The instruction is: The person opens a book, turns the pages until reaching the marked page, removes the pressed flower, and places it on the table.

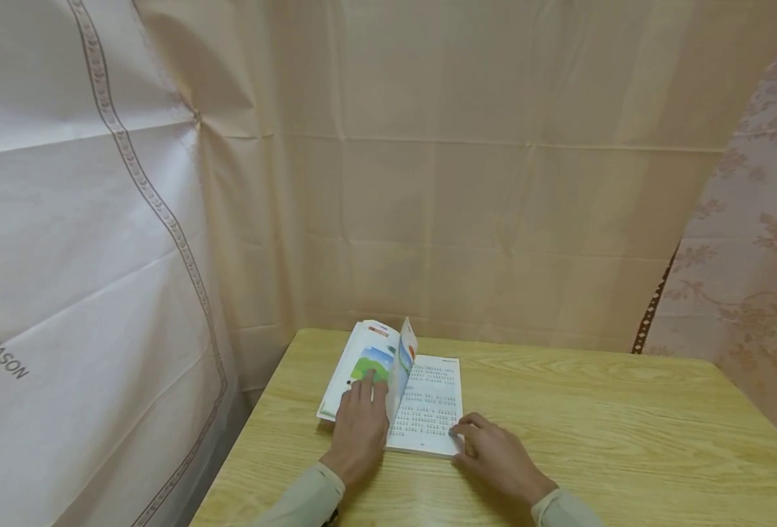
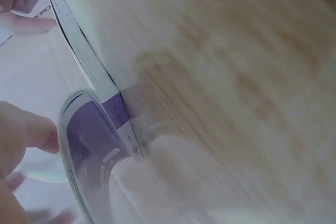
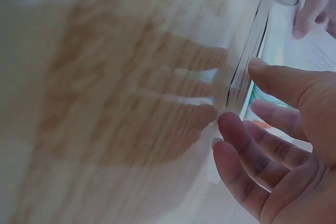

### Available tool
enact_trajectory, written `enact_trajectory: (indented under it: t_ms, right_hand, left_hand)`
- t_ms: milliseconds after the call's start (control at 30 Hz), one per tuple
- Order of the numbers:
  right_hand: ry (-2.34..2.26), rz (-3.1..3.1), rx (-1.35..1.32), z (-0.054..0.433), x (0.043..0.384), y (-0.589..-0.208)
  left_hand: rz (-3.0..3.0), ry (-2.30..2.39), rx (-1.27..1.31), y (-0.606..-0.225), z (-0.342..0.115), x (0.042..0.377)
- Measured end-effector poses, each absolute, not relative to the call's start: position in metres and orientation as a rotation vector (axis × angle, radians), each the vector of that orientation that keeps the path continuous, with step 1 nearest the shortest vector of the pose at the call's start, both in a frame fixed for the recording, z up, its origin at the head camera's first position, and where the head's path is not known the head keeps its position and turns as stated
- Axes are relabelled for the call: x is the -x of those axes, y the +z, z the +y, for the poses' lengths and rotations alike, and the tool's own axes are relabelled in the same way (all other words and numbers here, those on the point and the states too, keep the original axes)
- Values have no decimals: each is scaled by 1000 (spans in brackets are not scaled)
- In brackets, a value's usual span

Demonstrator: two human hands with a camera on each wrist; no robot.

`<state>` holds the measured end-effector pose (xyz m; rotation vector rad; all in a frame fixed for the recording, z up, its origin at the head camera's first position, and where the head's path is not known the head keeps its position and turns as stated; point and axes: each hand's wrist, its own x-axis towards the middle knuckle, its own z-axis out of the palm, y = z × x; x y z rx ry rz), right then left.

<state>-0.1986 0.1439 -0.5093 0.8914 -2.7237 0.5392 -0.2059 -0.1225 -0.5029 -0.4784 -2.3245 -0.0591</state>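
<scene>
An open book lies on the wooden table, with text on its right page. A page with a colourful picture stands partly raised near the middle. My left hand rests on the picture page at the left, fingers extended. My right hand is at the lower right corner, its fingers loosely bent and touching the book's edge. In the right wrist view, the thumb and fingertips of that right hand lie apart along the page edges. The left wrist view shows the purple-marked spine and the left hand.
The wooden table extends to the right of the book. Beige cloth hangs behind it, printed white cloth hangs at the left, and flowered cloth hangs at the right.
</scene>
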Motion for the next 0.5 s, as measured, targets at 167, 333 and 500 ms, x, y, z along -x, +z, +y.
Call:
enact_trajectory:
  t_ms: [167, 333, 500]
  right_hand:
    - [532, -2722, -893, 145, 200, -509]
    - [503, -2669, -942, 146, 201, -509]
    - [504, -2670, -951, 147, 201, -509]
  left_hand:
    - [-2352, -47, 551, -497, -120, 207]
    - [-2372, 110, 687, -494, -119, 205]
    - [-2408, 154, 777, -500, -122, 203]
